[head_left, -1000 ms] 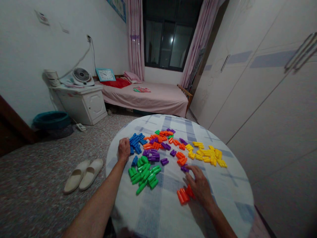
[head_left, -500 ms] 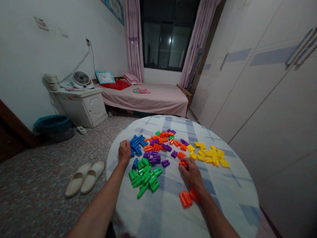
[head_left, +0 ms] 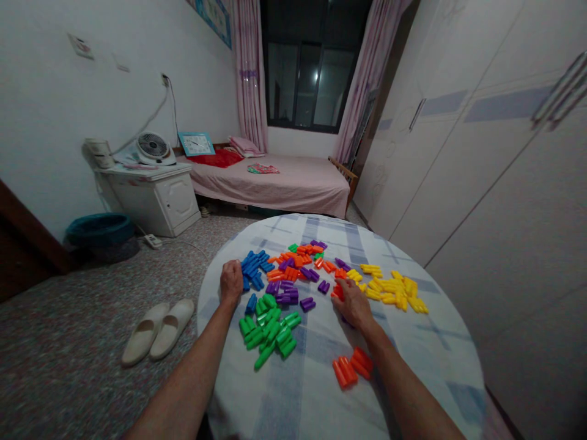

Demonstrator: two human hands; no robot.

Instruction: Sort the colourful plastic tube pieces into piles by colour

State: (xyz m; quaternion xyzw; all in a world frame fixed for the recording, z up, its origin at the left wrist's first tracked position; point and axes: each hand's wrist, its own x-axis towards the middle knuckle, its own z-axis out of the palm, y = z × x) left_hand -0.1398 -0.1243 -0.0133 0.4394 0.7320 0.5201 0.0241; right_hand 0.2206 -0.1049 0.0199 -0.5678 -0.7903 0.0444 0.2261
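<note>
Round worktop [head_left: 298,391] under a pale blue checked cloth, filling the near middle of a bedroom. Small plastic pieces lie on it, sorted mostly by colour.

Nearest: a small orange group [head_left: 352,368], lying just left of the right forearm. Left of it and a little farther, the green pile [head_left: 269,327].

Right hand [head_left: 354,304]: palm down past the orange group, grip pinched on one orange piece [head_left: 338,292] at the fingertips, which sits at the near right edge of the mixed cluster. Cannot tell whether the piece is lifted off the cloth.

Left hand [head_left: 230,281]: at the left rim of the worktop, knuckles up, grip clenched into a loose fist. Cannot tell if anything is inside it. The blue pile [head_left: 254,269] is just beside it, on its far right side.

Between the hands, purple pieces [head_left: 284,291]. Farther on, the mixed cluster [head_left: 302,258] of orange and purple. To the right of the right hand, the yellow pile [head_left: 392,286], apart from the rest.

On the floor left of the worktop, a pair of pale slippers [head_left: 158,329]. Farther left, a teal basin [head_left: 98,227] and a white cabinet [head_left: 156,195] carrying a fan [head_left: 153,146]. Beyond, a pink bed [head_left: 293,177], a dark window [head_left: 316,67]; a white wardrobe [head_left: 481,153] runs along the right.
</note>
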